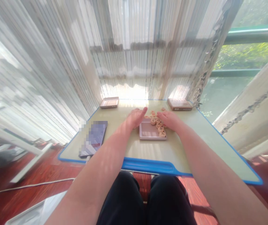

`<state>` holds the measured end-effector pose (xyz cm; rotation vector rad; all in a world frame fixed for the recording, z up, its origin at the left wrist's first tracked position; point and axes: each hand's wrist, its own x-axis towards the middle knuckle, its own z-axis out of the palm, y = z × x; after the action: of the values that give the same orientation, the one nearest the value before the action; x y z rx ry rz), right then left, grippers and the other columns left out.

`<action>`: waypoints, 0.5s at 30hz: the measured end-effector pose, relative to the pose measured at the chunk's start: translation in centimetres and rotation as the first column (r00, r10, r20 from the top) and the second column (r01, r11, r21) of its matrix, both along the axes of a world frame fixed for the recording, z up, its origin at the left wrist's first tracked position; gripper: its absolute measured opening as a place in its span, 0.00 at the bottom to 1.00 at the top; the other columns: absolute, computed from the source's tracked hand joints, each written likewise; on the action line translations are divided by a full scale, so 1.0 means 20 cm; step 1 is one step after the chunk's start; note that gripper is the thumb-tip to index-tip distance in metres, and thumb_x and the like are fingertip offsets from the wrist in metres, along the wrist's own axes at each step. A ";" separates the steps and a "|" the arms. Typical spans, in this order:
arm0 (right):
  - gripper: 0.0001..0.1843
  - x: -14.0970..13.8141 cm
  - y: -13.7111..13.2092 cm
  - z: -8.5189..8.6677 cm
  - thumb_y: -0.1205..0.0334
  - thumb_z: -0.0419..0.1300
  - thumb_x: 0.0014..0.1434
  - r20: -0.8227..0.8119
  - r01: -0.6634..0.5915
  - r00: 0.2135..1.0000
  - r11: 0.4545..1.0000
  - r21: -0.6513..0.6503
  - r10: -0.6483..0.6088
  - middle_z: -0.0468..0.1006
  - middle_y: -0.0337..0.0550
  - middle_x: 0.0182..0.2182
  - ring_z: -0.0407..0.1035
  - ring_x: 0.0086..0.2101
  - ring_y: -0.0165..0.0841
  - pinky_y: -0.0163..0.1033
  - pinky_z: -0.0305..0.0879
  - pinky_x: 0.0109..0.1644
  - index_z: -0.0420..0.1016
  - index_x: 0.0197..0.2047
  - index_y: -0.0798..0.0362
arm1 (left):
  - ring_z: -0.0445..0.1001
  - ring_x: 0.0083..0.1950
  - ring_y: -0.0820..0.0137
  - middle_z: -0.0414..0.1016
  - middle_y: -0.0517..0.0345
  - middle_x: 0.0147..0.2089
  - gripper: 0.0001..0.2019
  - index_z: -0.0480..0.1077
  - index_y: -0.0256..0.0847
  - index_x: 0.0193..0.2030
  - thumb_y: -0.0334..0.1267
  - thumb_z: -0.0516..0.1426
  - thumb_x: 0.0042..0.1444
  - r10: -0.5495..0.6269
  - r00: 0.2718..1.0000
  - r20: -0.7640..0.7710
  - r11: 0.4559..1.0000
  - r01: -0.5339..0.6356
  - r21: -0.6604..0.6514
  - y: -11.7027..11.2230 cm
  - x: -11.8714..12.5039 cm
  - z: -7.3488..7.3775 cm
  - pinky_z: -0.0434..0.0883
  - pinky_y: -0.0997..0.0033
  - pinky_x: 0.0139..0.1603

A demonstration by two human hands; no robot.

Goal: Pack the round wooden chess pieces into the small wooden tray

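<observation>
A small pink tray (148, 132) lies on the middle of the pale table (190, 150). Several round wooden game pieces (159, 125) line its right side, and more pieces (153, 113) lie loose on the table just beyond it. My left hand (136, 116) rests at the tray's far left corner with its fingers stretched forward and apart, holding nothing. My right hand (170, 120) sits at the tray's right edge, fingers together and touching the row of pieces; whether it grips one is hidden.
A shallow tray (109, 102) sits at the table's far left and a flat brown box (179, 104) at the far right. A dark phone (94, 137) lies near the left edge. Sheer curtains hang close behind the table. My knees are under its blue front rim.
</observation>
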<state>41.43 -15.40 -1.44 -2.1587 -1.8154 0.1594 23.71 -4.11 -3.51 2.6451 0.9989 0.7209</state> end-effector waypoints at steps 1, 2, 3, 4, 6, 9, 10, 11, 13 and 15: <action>0.33 0.00 0.00 0.00 0.48 0.36 0.67 -0.008 -0.006 1.000 1.000 0.006 0.006 0.80 0.51 0.43 0.71 0.46 0.39 0.38 0.61 0.48 0.80 0.44 0.54 | 0.74 0.45 0.63 0.78 0.49 0.35 0.37 0.77 0.39 0.36 0.55 0.31 0.65 0.006 1.000 -0.001 1.000 -0.006 -0.017 0.00 0.00 0.00 0.70 0.63 0.51; 0.33 -0.01 0.00 0.00 0.47 0.37 0.67 -0.020 -0.013 1.000 1.000 0.015 0.013 0.80 0.51 0.42 0.71 0.46 0.39 0.38 0.61 0.48 0.80 0.42 0.54 | 0.74 0.46 0.63 0.77 0.49 0.36 0.37 0.77 0.39 0.36 0.55 0.30 0.64 0.011 1.000 0.002 0.999 -0.011 -0.035 0.00 0.00 0.00 0.69 0.63 0.52; 0.32 -0.01 -0.01 0.00 0.46 0.38 0.67 -0.035 -0.022 0.999 0.999 0.031 0.023 0.80 0.51 0.43 0.71 0.46 0.40 0.38 0.61 0.48 0.80 0.43 0.54 | 0.74 0.47 0.62 0.77 0.48 0.37 0.38 0.77 0.38 0.35 0.55 0.30 0.64 0.017 1.000 0.009 0.999 -0.016 -0.052 0.00 0.00 0.00 0.69 0.62 0.52; 0.30 -0.01 -0.01 -0.01 0.46 0.39 0.66 -0.052 -0.028 0.998 0.998 0.051 0.030 0.80 0.50 0.45 0.70 0.48 0.40 0.39 0.61 0.50 0.79 0.45 0.53 | 0.74 0.47 0.62 0.77 0.48 0.37 0.38 0.76 0.38 0.35 0.56 0.30 0.64 0.023 1.000 0.017 0.998 -0.022 -0.064 0.00 0.00 0.00 0.69 0.63 0.52; 0.27 -0.01 -0.02 -0.01 0.47 0.43 0.65 -0.098 -0.018 0.995 0.994 0.104 0.029 0.77 0.49 0.51 0.68 0.52 0.40 0.40 0.60 0.53 0.73 0.54 0.52 | 0.75 0.46 0.62 0.77 0.48 0.36 0.39 0.76 0.38 0.34 0.58 0.30 0.63 0.032 0.999 0.015 0.994 -0.030 -0.103 0.00 0.00 0.00 0.70 0.64 0.50; 0.27 -0.01 -0.03 -0.02 0.49 0.46 0.64 -0.152 0.015 0.988 0.989 0.146 0.007 0.75 0.49 0.53 0.67 0.52 0.40 0.42 0.60 0.54 0.65 0.61 0.53 | 0.76 0.44 0.62 0.78 0.48 0.33 0.40 0.76 0.38 0.33 0.61 0.30 0.62 0.029 0.999 -0.031 0.986 -0.034 -0.166 -0.01 -0.01 0.01 0.71 0.65 0.47; 0.28 -0.01 -0.03 -0.02 0.49 0.46 0.64 -0.160 0.023 0.987 0.989 0.149 0.001 0.75 0.49 0.52 0.68 0.51 0.41 0.42 0.60 0.54 0.64 0.62 0.53 | 0.76 0.43 0.61 0.78 0.48 0.34 0.40 0.76 0.38 0.34 0.61 0.30 0.62 0.022 0.999 -0.047 0.985 -0.030 -0.169 -0.01 -0.01 0.01 0.71 0.65 0.47; 0.28 -0.02 -0.03 -0.02 0.49 0.46 0.64 -0.163 0.028 0.987 0.988 0.153 -0.002 0.75 0.49 0.52 0.68 0.50 0.41 0.42 0.61 0.53 0.63 0.62 0.53 | 0.77 0.44 0.62 0.78 0.48 0.34 0.40 0.76 0.38 0.34 0.62 0.30 0.61 0.016 0.998 -0.060 0.986 -0.025 -0.163 -0.02 -0.01 0.01 0.71 0.65 0.47; 0.28 -0.02 -0.02 -0.02 0.48 0.46 0.64 -0.157 0.028 0.988 0.987 0.161 -0.002 0.75 0.49 0.51 0.68 0.50 0.42 0.44 0.60 0.54 0.63 0.62 0.53 | 0.77 0.44 0.62 0.79 0.49 0.36 0.39 0.77 0.39 0.35 0.62 0.32 0.61 0.006 0.997 -0.082 0.990 -0.018 -0.139 -0.02 -0.01 0.02 0.71 0.67 0.47; 0.28 -0.03 -0.02 -0.02 0.48 0.46 0.64 -0.145 0.024 0.989 0.986 0.166 0.000 0.76 0.49 0.51 0.67 0.51 0.42 0.44 0.60 0.54 0.63 0.62 0.53 | 0.77 0.44 0.63 0.79 0.50 0.36 0.38 0.77 0.39 0.35 0.61 0.33 0.62 0.009 0.994 -0.105 0.991 -0.023 -0.129 -0.03 0.00 0.02 0.71 0.69 0.47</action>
<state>40.93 -15.83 -1.80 -1.9881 -1.6721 0.1506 23.62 -4.66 -3.06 2.5866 1.0570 0.5069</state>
